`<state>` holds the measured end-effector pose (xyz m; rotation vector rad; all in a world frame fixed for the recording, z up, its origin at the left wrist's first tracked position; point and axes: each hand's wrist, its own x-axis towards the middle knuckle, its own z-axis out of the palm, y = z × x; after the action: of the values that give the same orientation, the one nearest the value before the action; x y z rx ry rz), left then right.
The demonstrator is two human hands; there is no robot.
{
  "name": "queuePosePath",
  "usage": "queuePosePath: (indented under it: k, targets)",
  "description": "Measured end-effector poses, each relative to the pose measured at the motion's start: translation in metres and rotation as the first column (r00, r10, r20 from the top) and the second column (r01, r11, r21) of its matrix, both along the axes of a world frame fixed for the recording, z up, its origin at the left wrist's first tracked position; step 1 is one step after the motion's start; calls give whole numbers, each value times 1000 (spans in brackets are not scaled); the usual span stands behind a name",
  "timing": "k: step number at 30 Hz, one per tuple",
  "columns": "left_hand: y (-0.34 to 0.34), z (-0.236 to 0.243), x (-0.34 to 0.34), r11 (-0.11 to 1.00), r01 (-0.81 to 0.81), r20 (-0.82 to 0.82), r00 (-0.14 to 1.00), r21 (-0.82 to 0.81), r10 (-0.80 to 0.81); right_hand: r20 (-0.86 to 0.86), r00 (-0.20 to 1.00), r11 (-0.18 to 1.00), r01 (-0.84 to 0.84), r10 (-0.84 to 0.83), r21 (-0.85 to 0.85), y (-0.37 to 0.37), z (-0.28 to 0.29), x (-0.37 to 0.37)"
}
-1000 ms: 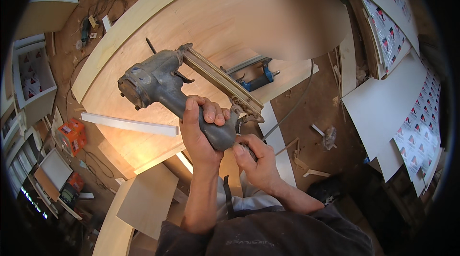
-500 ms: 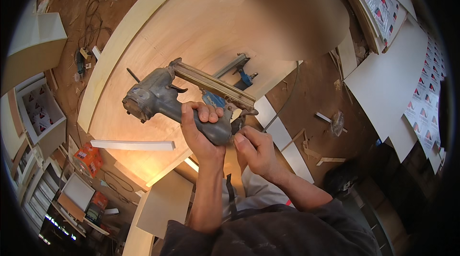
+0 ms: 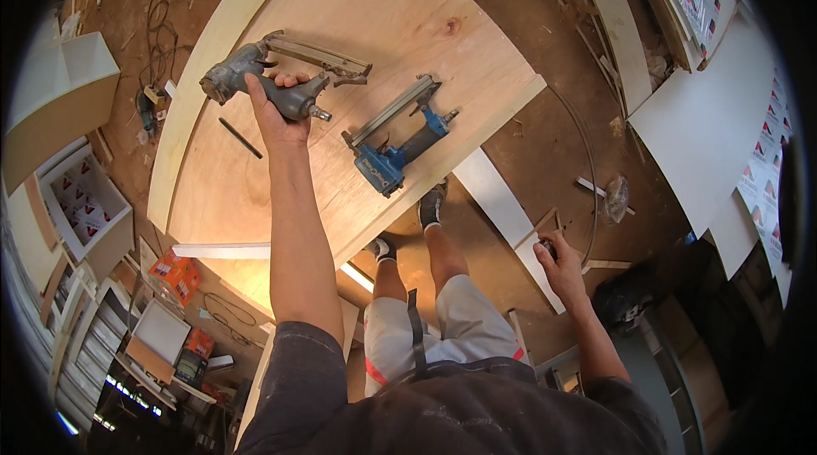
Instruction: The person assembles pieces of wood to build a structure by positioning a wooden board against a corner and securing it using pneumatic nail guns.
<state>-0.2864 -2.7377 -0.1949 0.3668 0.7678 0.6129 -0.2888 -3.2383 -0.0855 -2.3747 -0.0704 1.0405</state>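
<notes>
My left hand (image 3: 282, 121) is wrapped round the handle of a worn grey nail gun (image 3: 228, 74), held over the far left of a wooden panel (image 3: 408, 4). A bare metal air plug (image 3: 320, 114) sticks out of the handle's end. Out to the right, apart from the panel, my right hand (image 3: 562, 274) is closed round the dark coupler end (image 3: 547, 245) of an air hose (image 3: 591, 157). A blue nail gun (image 3: 393, 157) lies on the panel near its front edge, right of my left hand. Close to my left forearm is a dark pencil-like stick (image 3: 241, 138).
A white strip (image 3: 221, 251) lies across the panel's near left. White boards (image 3: 689, 140) lean at the right. Open white boxes (image 3: 85, 200) and an orange carton (image 3: 174, 276) stand at the left. A long white board (image 3: 502, 208) lies on the floor beside my feet.
My hands have parted. The left has carried the grey nail gun away and leftward; the right has drawn back to the right with the hose end. The blue nail gun now shows fully.
</notes>
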Motion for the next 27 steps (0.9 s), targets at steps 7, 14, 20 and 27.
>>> queuePosePath:
  k: [7, 14, 20, 27]
  targets:
    - [32, -71, -39, 993, 109, -238, 964, -52, -119, -248, 939, 931, 148, -238, -333, -105, -21, -105]
    - [11, -38, -57, 813, 573, -789, 544, 102, -285, -438, 866, 918, 57, -241, -392, -172, -17, -213]
    - [-162, 30, -38, 750, 635, -565, 556, -185, -609, -332, 918, 967, 157, -218, -202, -79, -44, -141]
    - [-238, -56, -6, 858, -220, -624, 769, -465, -141, -303, 872, 880, 445, -384, 165, 16, -31, -50]
